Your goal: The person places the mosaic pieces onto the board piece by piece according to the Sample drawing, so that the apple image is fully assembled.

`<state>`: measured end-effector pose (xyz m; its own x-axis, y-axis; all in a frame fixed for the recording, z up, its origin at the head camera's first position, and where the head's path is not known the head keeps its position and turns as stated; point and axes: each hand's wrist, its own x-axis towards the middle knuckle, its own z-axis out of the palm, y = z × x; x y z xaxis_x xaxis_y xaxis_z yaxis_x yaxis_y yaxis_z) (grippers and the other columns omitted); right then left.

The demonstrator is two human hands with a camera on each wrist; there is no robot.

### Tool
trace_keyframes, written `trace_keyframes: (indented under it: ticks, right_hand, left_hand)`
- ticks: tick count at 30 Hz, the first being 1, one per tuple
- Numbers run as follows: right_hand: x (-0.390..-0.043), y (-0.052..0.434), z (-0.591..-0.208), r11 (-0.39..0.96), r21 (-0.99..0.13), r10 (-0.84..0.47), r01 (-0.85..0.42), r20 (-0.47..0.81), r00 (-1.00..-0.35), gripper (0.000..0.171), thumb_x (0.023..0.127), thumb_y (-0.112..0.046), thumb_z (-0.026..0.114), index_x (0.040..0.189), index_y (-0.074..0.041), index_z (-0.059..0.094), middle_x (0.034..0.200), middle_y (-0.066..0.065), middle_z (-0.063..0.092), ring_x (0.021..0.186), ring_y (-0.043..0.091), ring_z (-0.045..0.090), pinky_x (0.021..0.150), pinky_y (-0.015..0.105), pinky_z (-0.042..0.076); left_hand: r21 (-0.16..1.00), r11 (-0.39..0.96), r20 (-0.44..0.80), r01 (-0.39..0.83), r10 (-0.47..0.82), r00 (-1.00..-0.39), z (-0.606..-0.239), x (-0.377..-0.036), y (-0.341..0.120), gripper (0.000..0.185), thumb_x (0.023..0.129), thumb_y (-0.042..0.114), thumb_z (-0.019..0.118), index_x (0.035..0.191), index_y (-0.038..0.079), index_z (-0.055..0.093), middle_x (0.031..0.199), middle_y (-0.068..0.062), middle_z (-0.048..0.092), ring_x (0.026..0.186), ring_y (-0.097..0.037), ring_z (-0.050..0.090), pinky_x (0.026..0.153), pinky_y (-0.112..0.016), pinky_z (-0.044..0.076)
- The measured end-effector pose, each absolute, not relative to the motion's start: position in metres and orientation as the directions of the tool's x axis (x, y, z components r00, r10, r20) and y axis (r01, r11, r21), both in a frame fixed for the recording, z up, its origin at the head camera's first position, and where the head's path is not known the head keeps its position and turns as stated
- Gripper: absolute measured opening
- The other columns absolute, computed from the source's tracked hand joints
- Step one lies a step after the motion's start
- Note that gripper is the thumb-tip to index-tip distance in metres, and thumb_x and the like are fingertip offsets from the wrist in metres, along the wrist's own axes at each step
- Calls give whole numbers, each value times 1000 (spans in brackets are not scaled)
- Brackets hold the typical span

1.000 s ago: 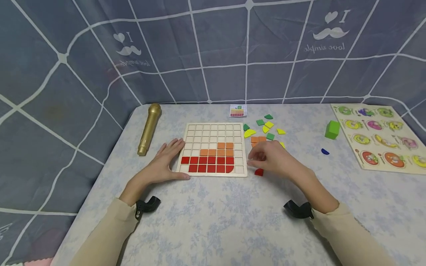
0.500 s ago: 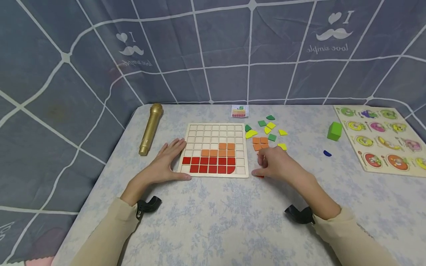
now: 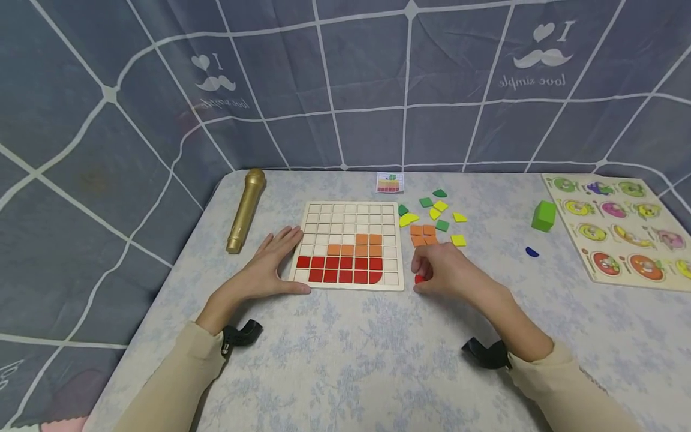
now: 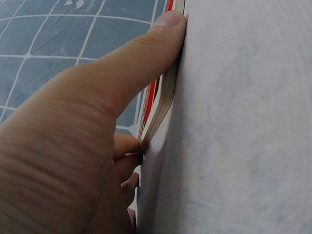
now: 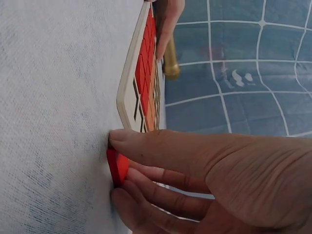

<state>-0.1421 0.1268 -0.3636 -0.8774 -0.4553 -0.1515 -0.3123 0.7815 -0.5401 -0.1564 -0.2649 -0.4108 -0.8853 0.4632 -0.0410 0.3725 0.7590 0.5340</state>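
backdrop reads "love simple" (image 3: 531, 80). right hand (image 3: 450, 273) fingers pinch small red wooden tile (image 3: 420, 279); left hand (image 3: 270, 264) released, flat against wooden grid board (image 3: 351, 222) holding red and orange tiles.

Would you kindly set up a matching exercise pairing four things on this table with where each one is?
Things:
1. red piece
2. gold microphone
3. green cube
4. left hand

Places:
A. against the left edge of the grid board
B. left of the grid board, lying flat
C. pinched in the right hand
D. beside the fruit puzzle board

Pairs: 1-C, 2-B, 3-D, 4-A
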Motion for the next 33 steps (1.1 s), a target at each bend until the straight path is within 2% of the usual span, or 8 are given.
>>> trace_keyframes:
  ticks: [18, 25, 33]
  right_hand:
    - [-147, 126, -374, 701, -661, -456, -268, -125, -881, 20, 81, 0, 89, 89, -6, 72, 81, 2, 64, 78, 16, 58, 68, 26, 52]
    - [-148, 128, -376, 691, -668, -456, -275, -107, -884, 21, 80, -3, 91, 90, -6, 73, 80, 2, 63, 77, 16, 57, 66, 23, 50]
    - [-150, 131, -374, 681, -684, -452, -262, -110, -885, 17, 83, -4, 89, 92, -6, 75, 81, 2, 68, 77, 16, 61, 69, 25, 54]
  left_hand:
    - [530, 766, -49, 365, 457, -888, -410, -155, -266, 127, 76, 46, 94, 168, 1, 19, 176, -18, 16, 165, -37, 5, 134, -58, -1]
    - [532, 757, -35, 380, 468, -883, -410, -156, -266, 126, 76, 46, 94, 168, 1, 19, 176, -18, 15, 165, -37, 5, 133, -59, -1]
    - [534, 755, -40, 379, 471, -881, -410, -157, -265, 126, 77, 46, 94, 168, 1, 19, 177, -17, 14, 165, -37, 5, 133, -59, -1]
